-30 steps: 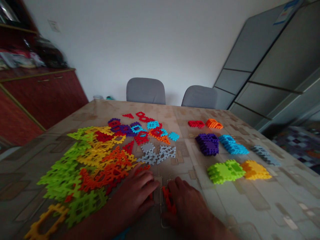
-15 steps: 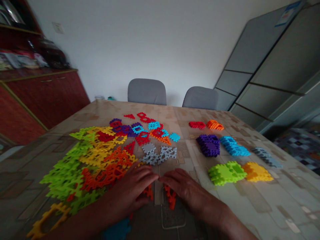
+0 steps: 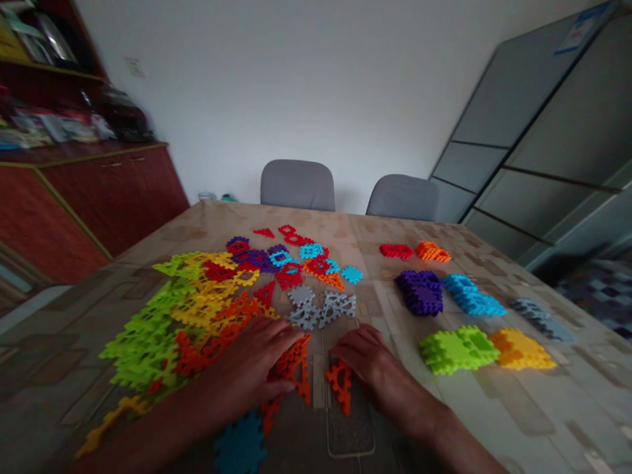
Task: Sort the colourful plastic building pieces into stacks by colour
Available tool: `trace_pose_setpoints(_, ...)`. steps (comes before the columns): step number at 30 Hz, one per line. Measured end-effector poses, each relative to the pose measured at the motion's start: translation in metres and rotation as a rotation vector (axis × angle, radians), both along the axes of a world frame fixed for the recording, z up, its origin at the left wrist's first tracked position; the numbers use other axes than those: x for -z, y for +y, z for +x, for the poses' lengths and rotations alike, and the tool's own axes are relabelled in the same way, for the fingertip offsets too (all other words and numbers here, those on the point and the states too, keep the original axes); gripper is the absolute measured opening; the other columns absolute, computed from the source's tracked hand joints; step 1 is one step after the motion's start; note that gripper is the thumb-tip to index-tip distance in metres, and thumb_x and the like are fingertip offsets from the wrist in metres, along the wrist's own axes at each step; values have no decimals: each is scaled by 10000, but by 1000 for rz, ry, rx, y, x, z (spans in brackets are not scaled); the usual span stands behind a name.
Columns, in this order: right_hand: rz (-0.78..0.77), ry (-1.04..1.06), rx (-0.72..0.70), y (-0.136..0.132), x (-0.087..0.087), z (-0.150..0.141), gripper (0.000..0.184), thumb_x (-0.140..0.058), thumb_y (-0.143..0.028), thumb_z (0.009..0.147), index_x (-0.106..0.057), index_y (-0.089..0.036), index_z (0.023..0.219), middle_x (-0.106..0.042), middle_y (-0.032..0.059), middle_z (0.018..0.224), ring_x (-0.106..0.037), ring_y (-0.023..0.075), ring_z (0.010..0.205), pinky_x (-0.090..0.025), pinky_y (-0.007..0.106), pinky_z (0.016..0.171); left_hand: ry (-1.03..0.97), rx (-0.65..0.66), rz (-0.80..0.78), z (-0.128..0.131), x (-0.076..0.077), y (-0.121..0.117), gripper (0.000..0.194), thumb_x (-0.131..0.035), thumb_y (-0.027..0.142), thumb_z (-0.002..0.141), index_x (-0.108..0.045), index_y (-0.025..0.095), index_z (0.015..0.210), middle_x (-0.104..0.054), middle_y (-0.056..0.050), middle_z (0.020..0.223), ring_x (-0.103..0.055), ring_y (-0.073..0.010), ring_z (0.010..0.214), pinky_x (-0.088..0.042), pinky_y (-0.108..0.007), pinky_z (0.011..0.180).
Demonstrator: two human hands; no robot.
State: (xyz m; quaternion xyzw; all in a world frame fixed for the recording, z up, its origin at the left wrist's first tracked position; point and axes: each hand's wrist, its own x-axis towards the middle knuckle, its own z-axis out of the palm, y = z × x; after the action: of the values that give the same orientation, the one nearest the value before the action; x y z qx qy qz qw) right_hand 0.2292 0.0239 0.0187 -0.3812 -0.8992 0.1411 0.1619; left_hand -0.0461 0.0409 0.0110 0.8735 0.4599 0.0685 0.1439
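My left hand (image 3: 257, 359) is curled around orange interlocking plastic pieces (image 3: 296, 370), its thumb apart from the fingers; the palm side is hidden. Across a narrow gap, my right hand (image 3: 368, 359) grips an orange triangular interlocking piece (image 3: 340, 388) at its upper right edge. That piece has a cut-out middle and toothed edges, and its point is toward me. A blue toothed square (image 3: 241, 444) lies near the left wrist. Grey pieces (image 3: 303, 309) lie just beyond the hands. More orange pieces (image 3: 212, 345) are spread left of my left hand, partly covered by the forearm.
Loose green (image 3: 143, 342), yellow (image 3: 197, 306) and red pieces (image 3: 289, 276) spread over the table's left half. On the right stand sorted stacks: purple (image 3: 419, 291), light blue (image 3: 474, 295), green (image 3: 459, 349), yellow (image 3: 523, 349) and grey (image 3: 540, 316). Two chairs (image 3: 297, 184) stand behind.
My hands have moved slightly apart; their fingertips were almost touching before. More of the orange pieces at my left hand shows now. The whole view has shifted a little.
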Motion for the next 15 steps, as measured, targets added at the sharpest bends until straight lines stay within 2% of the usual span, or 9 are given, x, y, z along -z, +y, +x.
trace_pose_setpoints(5, 56, 88, 59, 0, -3, 4, 275, -537, -48, 983, -680, -180, 1178, -706, 76, 1051, -597, 223, 1021, -432, 403, 965, -35, -23, 6, 0, 4, 3, 660, -779, 303, 847, -538, 258, 1460, -562, -112, 1490, -499, -348, 1374, -395, -524, 1148)
trace_pose_setpoints(11, 21, 89, 79, -2, -3, 4, 257, -528, -85, 1002, -693, -195, 1165, -708, 71, 1049, -594, 218, 1010, -435, 400, 963, -125, 2, 50, -9, 13, 11, 643, -781, 198, 798, -580, 279, 1404, -633, -99, 1395, -556, -338, 1308, -445, -529, 1096)
trace_pose_setpoints(15, 15, 131, 108, -2, -2, 5, 258, -528, -78, 993, -699, -196, 1145, -713, 77, 1042, -601, 232, 1005, -453, 406, 938, -225, -24, 104, -4, 16, 7, 608, -664, 97, 838, -567, 293, 1405, -620, -83, 1379, -600, -284, 1251, -505, -445, 1044)
